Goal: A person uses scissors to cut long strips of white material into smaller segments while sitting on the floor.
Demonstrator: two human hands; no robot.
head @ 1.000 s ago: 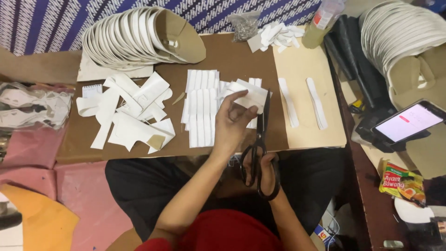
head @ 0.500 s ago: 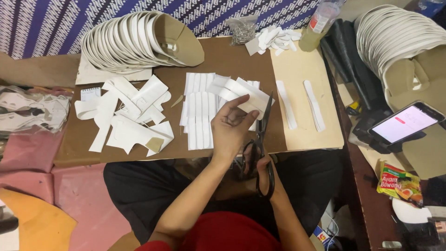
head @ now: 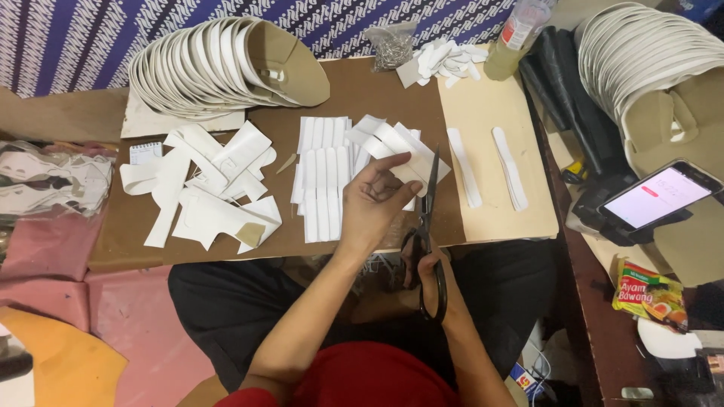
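- Since the earlier frames the left hand [head: 375, 202] has stayed on the white strip bundle [head: 398, 153], and the scissors [head: 427, 234] have tipped a little more upright, their blades now pointing toward the far edge of the brown board [head: 362, 90].
- Left hand: closed on the fanned white strip bundle, thumb over the top and fingers curled beneath, near the middle of the board, just short of its near edge.
- Right hand [head: 428, 270]: fingers threaded through the black handles of the scissors, gripping them just past the board's near edge; blades lie close together beside the bundle's right side, and whether they touch it I cannot tell.
- Neat rows of white strips [head: 323, 177] lie flat on the board just left of the left hand.
- Loose pile of larger white cut pieces [head: 211, 181] sits toward the board's left side.
- Fanned stack of sole-shaped pieces [head: 219, 68] rests at the far left corner.
- Two long white strips [head: 486, 167] lie apart on the pale board [head: 490, 218] at the right.
- Small clear bag of metal bits [head: 391, 45] and crumpled white scraps [head: 445, 60] sit at the far edge.
- Phone [head: 656, 200] with a lit screen is propped up well to the right, off the boards, with a snack packet [head: 650, 292] nearer the person.
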